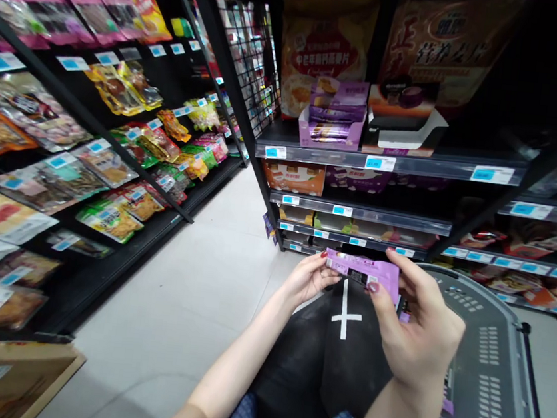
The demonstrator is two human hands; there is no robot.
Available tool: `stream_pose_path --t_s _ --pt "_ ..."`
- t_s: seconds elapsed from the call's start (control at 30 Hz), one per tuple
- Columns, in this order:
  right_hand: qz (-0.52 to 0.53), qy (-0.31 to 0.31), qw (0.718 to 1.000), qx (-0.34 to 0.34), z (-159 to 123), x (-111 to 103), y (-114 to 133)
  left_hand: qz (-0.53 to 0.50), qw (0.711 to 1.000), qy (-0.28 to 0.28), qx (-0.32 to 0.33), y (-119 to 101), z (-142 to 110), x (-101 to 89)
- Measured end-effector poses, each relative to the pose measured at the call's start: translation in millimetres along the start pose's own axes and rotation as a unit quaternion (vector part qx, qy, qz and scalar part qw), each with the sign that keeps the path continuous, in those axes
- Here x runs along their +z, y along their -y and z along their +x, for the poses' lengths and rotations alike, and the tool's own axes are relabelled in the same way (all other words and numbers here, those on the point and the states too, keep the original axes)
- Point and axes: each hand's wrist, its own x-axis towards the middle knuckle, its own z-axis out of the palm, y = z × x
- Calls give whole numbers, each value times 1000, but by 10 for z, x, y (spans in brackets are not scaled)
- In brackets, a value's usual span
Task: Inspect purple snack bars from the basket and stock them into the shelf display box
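Between my two hands is a narrow purple snack packet (362, 270) with a dark printed label, held above my dark trousers. My left hand (307, 276) pinches its left end between thumb and fingers. The right end is gripped by my right hand (420, 312), thumb on the near side and fingers behind. In front of me on the shelf stands an open purple display box (332, 124) with similar purple packets in it. Beside it is a black and white display box (405, 123). Part of another purple wrapper shows behind my right hand.
A grey plastic basket (487, 347) stands at my right, close to my right forearm. Shelves of bagged snacks (102, 209) line the left side. A cardboard box (7, 379) sits on the floor at lower left. A shelf edge (389, 162) with price tags crosses ahead.
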Motion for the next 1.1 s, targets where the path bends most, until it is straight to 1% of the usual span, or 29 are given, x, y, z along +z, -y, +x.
stream_pose_path --t_s 0.07,0.13,0.17,0.23,0.3,0.37,0.47,0.57,0.63,0.7,0.77,0.83,1.0,1.1 --pt "10 -4 999 30 -8 -1 -26 -4 1000 -6 12 -41 -13 21" --pt "42 -7 995 86 -14 5 -58 -1 999 -15 41 -136 -51 53" --pt "68 -11 991 117 -13 10 -73 10 998 -19 65 -198 -81 73" --pt "129 -28 977 166 0 24 -99 57 989 -30 134 -335 -160 118" --pt "183 -57 963 189 25 42 -122 111 970 -41 211 -463 -259 162" --pt "219 -83 951 199 54 64 -146 158 950 -51 265 -557 -364 202" --pt "267 -104 933 218 89 103 -184 220 923 -66 308 -621 -509 257" --pt "304 -113 916 236 107 133 -228 263 898 -92 340 -627 -619 315" --pt "311 -112 913 241 104 132 -265 285 886 -95 354 -629 -669 351" --pt "307 -98 914 244 93 112 -309 305 878 -81 361 -641 -700 376" --pt "299 -76 918 250 77 77 -350 326 872 -60 359 -663 -716 387" --pt "288 -55 919 262 64 36 -379 346 870 -53 348 -687 -723 380" --pt "283 -7 914 291 57 -37 -388 384 864 -84 314 -732 -723 314" --pt "291 18 911 291 70 -57 -374 395 862 -87 306 -748 -717 284"
